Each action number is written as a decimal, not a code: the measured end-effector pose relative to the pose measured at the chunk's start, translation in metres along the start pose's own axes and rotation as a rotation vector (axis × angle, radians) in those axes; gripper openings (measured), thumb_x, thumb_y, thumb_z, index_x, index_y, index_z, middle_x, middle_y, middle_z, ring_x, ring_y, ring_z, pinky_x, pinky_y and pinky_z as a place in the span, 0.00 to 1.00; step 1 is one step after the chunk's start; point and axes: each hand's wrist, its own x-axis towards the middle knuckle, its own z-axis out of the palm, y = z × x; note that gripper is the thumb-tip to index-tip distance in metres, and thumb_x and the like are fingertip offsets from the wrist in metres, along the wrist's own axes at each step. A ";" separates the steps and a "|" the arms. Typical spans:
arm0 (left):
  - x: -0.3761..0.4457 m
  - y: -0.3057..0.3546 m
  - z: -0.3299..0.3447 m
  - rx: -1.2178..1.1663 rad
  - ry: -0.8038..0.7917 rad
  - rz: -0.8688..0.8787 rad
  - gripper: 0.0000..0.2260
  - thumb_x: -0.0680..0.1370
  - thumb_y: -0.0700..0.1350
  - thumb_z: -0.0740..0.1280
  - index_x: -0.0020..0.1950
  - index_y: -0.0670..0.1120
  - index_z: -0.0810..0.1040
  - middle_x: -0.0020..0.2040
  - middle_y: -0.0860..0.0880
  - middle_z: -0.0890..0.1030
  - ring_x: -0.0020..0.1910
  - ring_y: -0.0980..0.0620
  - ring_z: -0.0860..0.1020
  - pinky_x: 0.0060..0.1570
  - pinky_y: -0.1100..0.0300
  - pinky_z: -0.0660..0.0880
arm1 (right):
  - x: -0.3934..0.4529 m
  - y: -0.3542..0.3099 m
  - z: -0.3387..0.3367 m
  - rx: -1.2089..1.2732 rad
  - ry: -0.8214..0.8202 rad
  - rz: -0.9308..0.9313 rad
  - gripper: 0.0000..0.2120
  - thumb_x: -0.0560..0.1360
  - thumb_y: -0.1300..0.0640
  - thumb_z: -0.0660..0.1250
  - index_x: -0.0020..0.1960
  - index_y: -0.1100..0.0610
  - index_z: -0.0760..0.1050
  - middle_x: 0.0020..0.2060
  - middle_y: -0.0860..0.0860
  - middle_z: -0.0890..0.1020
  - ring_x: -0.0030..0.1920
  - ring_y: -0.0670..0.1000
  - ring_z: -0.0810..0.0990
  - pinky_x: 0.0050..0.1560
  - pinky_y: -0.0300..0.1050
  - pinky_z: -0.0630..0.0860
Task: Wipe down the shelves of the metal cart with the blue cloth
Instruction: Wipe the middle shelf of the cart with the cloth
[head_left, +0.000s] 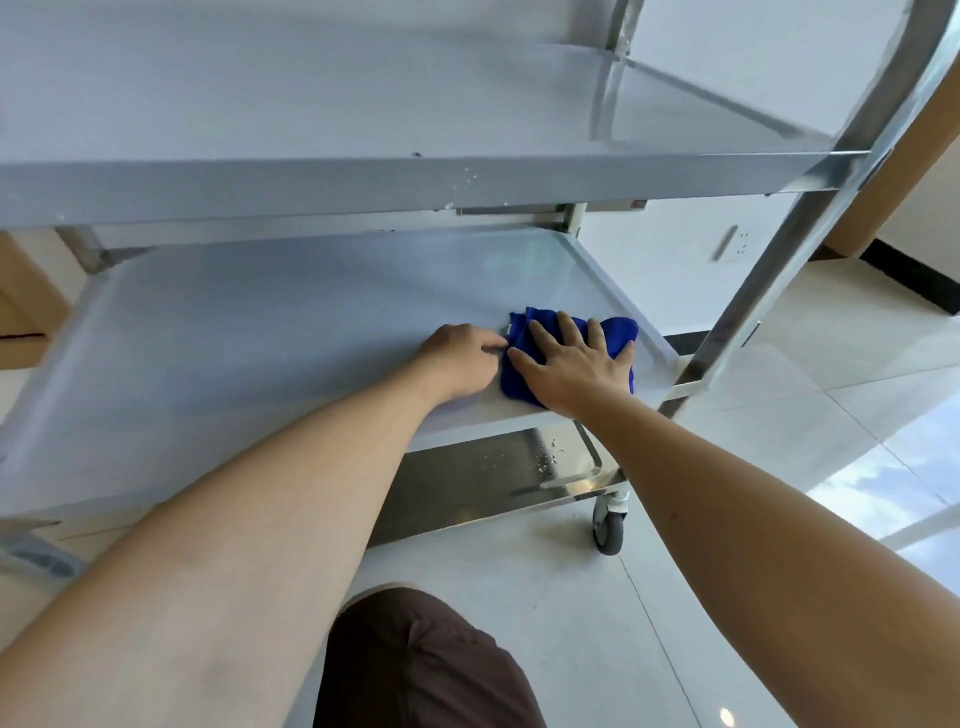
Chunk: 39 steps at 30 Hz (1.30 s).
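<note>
A three-shelf metal cart fills the view. On its middle shelf (260, 322), near the front right corner, lies a folded blue cloth (618, 332). My right hand (576, 369) lies flat on the cloth with fingers spread, pressing it onto the shelf. My left hand (462, 358) rests beside it on the left, its fingers curled and pinching the cloth's left edge. The top shelf (363, 104) sits above, with water drops on its front rim. The bottom shelf (483, 473) shows below, also with some drops.
The cart's right upright post (810, 218) slants close to the cloth. A caster wheel (609, 525) stands on the pale tiled floor (597, 623). My knee in brown shorts (426, 670) is at the bottom. Cardboard boxes (21, 296) sit at the left.
</note>
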 end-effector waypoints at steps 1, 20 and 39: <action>-0.004 -0.006 -0.006 -0.021 0.051 0.006 0.15 0.78 0.43 0.60 0.61 0.52 0.81 0.65 0.47 0.79 0.63 0.45 0.75 0.58 0.59 0.69 | -0.004 -0.012 0.002 0.006 0.004 -0.022 0.34 0.75 0.28 0.40 0.78 0.37 0.51 0.80 0.46 0.52 0.79 0.60 0.47 0.69 0.76 0.44; -0.179 -0.201 -0.134 0.458 0.468 -0.431 0.15 0.79 0.50 0.59 0.60 0.48 0.79 0.58 0.44 0.80 0.57 0.41 0.76 0.55 0.49 0.75 | -0.058 -0.236 0.018 0.011 -0.025 -0.369 0.34 0.77 0.29 0.40 0.79 0.39 0.50 0.80 0.49 0.52 0.78 0.63 0.44 0.68 0.78 0.42; -0.210 -0.241 -0.132 0.138 0.853 -0.452 0.13 0.81 0.41 0.59 0.63 0.44 0.78 0.58 0.43 0.81 0.56 0.44 0.78 0.52 0.55 0.73 | -0.055 -0.393 0.031 0.013 -0.024 -0.626 0.34 0.75 0.28 0.37 0.78 0.37 0.52 0.80 0.48 0.55 0.78 0.61 0.49 0.69 0.78 0.44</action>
